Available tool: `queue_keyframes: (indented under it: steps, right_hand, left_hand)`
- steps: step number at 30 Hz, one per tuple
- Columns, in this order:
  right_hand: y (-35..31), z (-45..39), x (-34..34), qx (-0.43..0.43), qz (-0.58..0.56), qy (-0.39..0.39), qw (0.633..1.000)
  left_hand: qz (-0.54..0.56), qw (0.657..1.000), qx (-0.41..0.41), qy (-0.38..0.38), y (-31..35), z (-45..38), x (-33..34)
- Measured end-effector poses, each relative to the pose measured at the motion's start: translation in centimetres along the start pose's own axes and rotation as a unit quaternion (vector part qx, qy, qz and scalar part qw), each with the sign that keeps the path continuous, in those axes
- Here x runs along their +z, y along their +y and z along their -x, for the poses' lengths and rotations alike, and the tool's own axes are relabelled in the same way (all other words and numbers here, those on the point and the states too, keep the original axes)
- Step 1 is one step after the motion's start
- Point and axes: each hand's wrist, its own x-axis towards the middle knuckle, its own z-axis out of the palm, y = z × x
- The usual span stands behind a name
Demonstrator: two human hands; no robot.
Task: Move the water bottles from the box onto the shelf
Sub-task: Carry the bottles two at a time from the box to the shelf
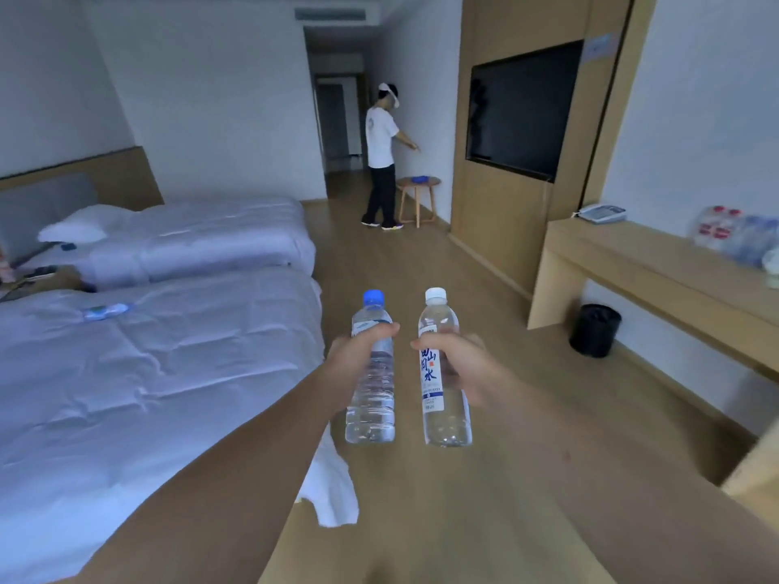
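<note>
left hand [358, 356] grips blue-capped bottle [372, 373] | right hand [457, 364] grips white-capped bottle [442, 373]

labels under fingers [381, 330]: hidden | shrink-wrapped bottles [735, 238] far right of fingers: blurred, edge-cut | bed [126, 394] left: cropped

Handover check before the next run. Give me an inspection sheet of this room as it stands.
Surface: long wooden shelf along the right wall.
Job's things: blue-capped bottle and white-capped bottle, both upright in the air; no box seen.
Clutter: wrapped bottle packs and telephone on the shelf; black bin below.
Hands: left hand grips the blue-capped bottle, right hand the white-capped one.
Cables: nothing seen.
Surroundings: two beds, wall television, another person by a stool.
</note>
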Motion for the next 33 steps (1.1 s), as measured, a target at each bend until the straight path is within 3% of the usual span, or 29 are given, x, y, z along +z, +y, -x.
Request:
queue_keyframes:
  steps: [8, 17, 25, 33]
  right_hand:
    - [-3.9, -11.2, -10.3, -0.005, -0.059, 0.144, 0.988]
    - [-8.3, -21.2, -19.8, -0.011, -0.08, 0.273, 0.959]
    - [-8.9, -29.5, -29.2, 0.006, -0.1, 0.336, 0.937]
    - [-11.1, -41.2, -42.0, -0.007, -0.11, 0.328, 0.938]
  left_hand:
    - [-0.07, 0.987, -0.011, -0.146, 4.2, -15.6, 12.1]
    - [-0.146, 0.94, -0.045, -0.306, 9.0, -29.9, 25.2]
    - [-0.18, 0.925, -0.05, -0.33, 9.0, -39.2, 35.8]
    - [-0.195, 0.927, -0.037, -0.318, 10.8, -51.2, 48.8]
